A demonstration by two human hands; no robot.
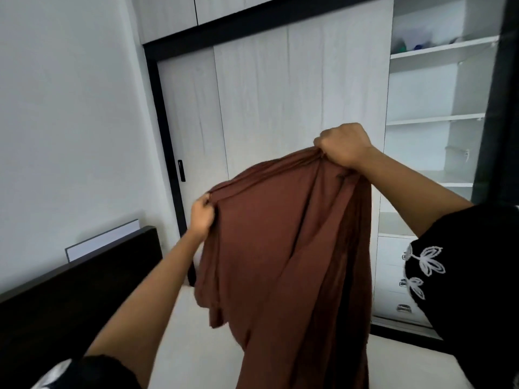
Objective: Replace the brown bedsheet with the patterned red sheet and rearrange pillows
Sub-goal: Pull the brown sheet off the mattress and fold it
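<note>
The brown sheet (283, 248) hangs in the air in front of the wardrobe (269, 108), bunched along its top edge and trailing below the view. The right hand (344, 146) grips one gathered end high; the left hand (201, 217) pinches the other end lower. The long loose tail could probably catch underfoot or snag on the headboard (84, 279). The left pinch looks slight, so the cloth's weight might pull it free.

Both hands clench, the right hand (346, 146) raised above the left hand (202, 217).
</note>
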